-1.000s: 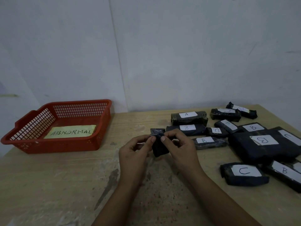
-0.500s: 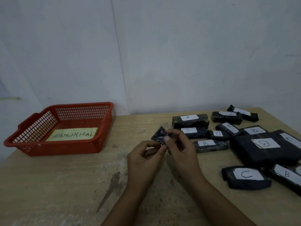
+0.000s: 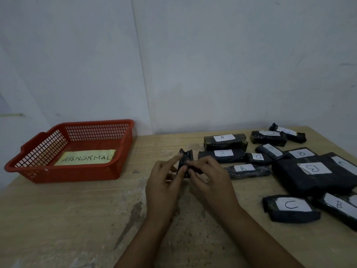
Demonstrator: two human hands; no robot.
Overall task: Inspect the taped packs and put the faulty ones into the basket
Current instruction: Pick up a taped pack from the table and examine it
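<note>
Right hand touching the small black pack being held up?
Touching. The head view shows the right hand with its fingertips pinched on the small black pack, which is held on edge above the table; the left hand grips its other side.

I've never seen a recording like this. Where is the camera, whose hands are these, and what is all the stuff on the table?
There is no machine here: a person wears a wide-angle camera on the head, looking forward and down, so you see that person's own two arms reaching in from the bottom. The left hand and right hand together hold a small black taped pack up off the wooden table, gripping it from both sides as if checking it. To the right lie more black taped packs with white paper labels, among them one marked A, one marked C, and a large pack whose label reads B. At the left stands a red plastic basket; a yellow note reading ABNORMAL lies in it, and I see no pack in it.
</note>
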